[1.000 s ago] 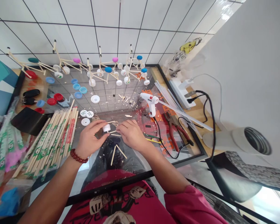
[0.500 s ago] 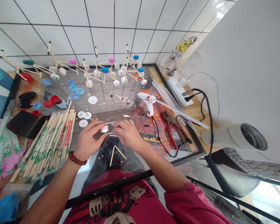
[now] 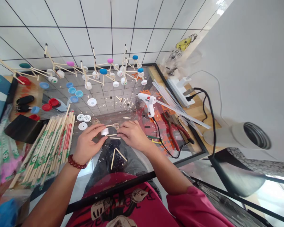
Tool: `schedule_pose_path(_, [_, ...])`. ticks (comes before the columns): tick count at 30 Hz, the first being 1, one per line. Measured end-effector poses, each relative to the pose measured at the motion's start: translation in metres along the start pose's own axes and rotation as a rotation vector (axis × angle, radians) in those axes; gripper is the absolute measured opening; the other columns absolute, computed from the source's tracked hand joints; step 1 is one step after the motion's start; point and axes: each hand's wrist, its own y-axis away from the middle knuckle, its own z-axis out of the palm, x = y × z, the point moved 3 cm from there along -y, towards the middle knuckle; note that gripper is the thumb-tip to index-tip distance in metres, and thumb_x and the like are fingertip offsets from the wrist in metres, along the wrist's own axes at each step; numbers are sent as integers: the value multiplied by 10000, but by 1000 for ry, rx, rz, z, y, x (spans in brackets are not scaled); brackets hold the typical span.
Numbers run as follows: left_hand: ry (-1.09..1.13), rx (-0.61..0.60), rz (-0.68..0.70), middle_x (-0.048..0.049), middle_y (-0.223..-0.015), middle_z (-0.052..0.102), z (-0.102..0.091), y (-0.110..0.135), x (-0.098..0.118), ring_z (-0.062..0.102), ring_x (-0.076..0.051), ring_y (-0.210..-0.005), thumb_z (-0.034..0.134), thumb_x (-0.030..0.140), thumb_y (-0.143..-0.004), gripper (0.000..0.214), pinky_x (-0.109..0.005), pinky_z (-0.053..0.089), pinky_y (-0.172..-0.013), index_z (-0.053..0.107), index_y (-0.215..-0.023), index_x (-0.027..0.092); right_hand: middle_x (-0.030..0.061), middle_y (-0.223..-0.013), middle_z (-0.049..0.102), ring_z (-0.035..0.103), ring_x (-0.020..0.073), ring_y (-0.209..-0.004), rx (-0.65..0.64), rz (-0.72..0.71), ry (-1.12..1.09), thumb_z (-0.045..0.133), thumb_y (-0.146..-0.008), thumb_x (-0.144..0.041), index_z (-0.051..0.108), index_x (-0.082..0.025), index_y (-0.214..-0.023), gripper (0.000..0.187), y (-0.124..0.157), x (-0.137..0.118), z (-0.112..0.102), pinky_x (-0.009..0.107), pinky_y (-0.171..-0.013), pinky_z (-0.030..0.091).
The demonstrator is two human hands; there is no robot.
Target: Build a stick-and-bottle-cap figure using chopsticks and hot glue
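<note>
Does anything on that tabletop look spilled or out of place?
Yes: pale scraps lie strewn across the glass tabletop, beyond the right hand and left of the white glue gun. They look odd, scattered at random while the long sticks lie bundled. Nothing looks clearly damaged.

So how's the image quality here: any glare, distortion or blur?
Head view throughout: bright glare on the upper-right wall tiles; the glass tabletop mirrors their grid; wide-angle distortion fans tile lines outward; the white cap in the left hand shows little detail, though no strong motion blur.
</note>
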Motion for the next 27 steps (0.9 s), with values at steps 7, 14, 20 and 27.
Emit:
schedule_pose_path(7, [32,-21,-46,-81,-1260,813,0,0,-1,785,-285,-1142,748,356,-954,274,-473,645,-1057,792,-1207,260,60,-1054,752,616,227,-991,-50,4,49,603,-1068,-186,768,-213,-1035,170,-3,-8,9,376,-875,332])
schedule_pose_path(14, [46,-45,-106,-76,-1263,820,-1,-1,0,784,-294,-1148,748,372,-937,306,-492,643,-1068,799,-1221,270,37,-1056,757,633,225,-1018,-23,56,21,611,-1027,-136,752,-235,-995,176,-5,-6,13,365,-861,333])
schedule_pose_path(20, [32,-46,-88,-65,-1264,822,-2,-1,1,780,-301,-1153,740,353,-952,301,-474,644,-1058,794,-1230,250,33,-1039,757,637,221,-1014,-14,70,-2,621,-1031,-145,776,-245,-1004,186,-5,-6,15,361,-861,333])
schedule_pose_path(27, [5,-24,-50,-83,-1239,824,-2,-1,2,789,-279,-1119,748,333,-936,295,-462,656,-1025,786,-1216,250,38,-1039,757,631,219,-1001,3,73,-8,640,-1018,-146,768,-227,-983,155,-5,-7,16,356,-857,316])
